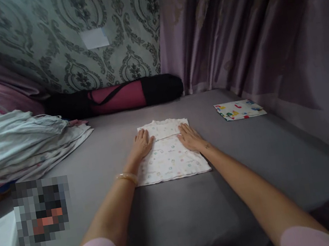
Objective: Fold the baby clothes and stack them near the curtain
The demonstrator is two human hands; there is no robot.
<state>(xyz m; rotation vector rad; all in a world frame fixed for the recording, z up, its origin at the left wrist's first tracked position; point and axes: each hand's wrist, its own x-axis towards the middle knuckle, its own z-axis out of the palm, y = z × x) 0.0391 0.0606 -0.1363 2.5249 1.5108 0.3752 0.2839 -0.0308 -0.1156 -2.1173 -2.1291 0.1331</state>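
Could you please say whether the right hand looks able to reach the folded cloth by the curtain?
Probably yes: the right hand lies on the white garment, with only grey sheet between it and the folded cloth.

On the bed point(179, 216), a garment point(172, 159) lies at the frame's centre, the left hand point(143, 144) on its left side, the right hand point(189, 137) on its right. Behind it, a bag point(117, 98) lies before the wall point(116, 6). A clothes pile point(14, 142) sits at the left, a boxy object point(1, 244) at lower left. Right of centre, a cloth point(237, 110) lies near the curtain point(230, 25) at upper right.
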